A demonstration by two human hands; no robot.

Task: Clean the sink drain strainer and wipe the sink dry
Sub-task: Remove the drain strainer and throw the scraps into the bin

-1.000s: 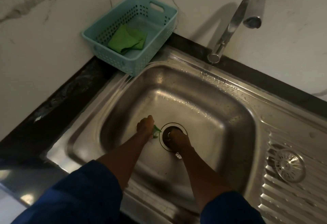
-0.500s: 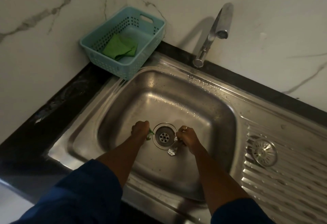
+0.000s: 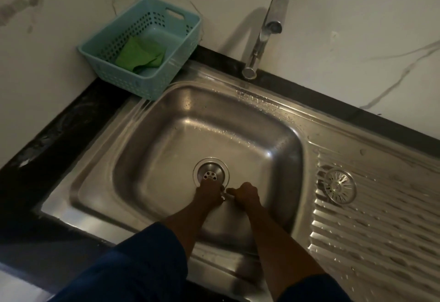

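Note:
The steel sink basin (image 3: 166,158) is wet, and its open drain (image 3: 210,174) shows several holes. The round drain strainer (image 3: 340,186) lies on the ribbed drainboard to the right. Both my hands are low in the basin, just in front of the drain. My left hand (image 3: 208,195) is curled into a fist, and the green scrap it held earlier is hidden inside. My right hand (image 3: 246,194) pinches a small silvery scrap (image 3: 223,195) between the two hands. A green cloth (image 3: 140,55) lies in the teal basket (image 3: 164,73).
The tap (image 3: 269,27) stands behind the basin with its spout over the back rim. The teal basket sits on the black counter (image 3: 59,135) at the sink's back left corner. Water drops cover the back rim and the drainboard (image 3: 381,218).
My left hand moved right from the drain's left side to meet the right hand in front of it. The silvery scrap that lay on the sink floor is now between my fingers. The view shifted left.

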